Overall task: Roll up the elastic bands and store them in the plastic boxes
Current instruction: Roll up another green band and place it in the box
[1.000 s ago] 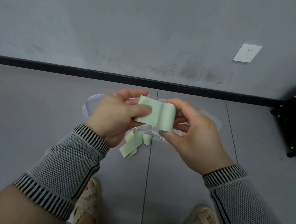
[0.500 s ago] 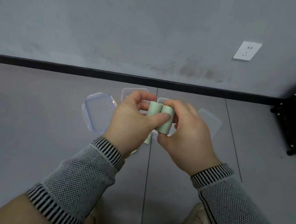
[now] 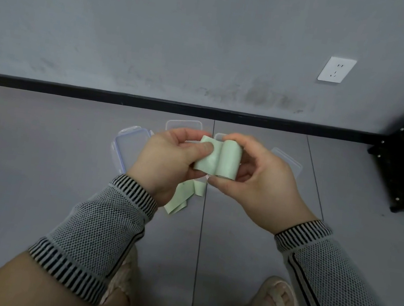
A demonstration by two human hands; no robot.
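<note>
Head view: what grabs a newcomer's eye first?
A pale green band, half rolled, held mid-frame between the left hand and right hand. Below it, the band's loose tail lies on the grey floor, with clear plastic boxes behind the hands.

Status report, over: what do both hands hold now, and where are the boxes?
Left hand and right hand both grip the green band, partly rolled. Plastic boxes on floor behind. Nothing blocking.
</note>
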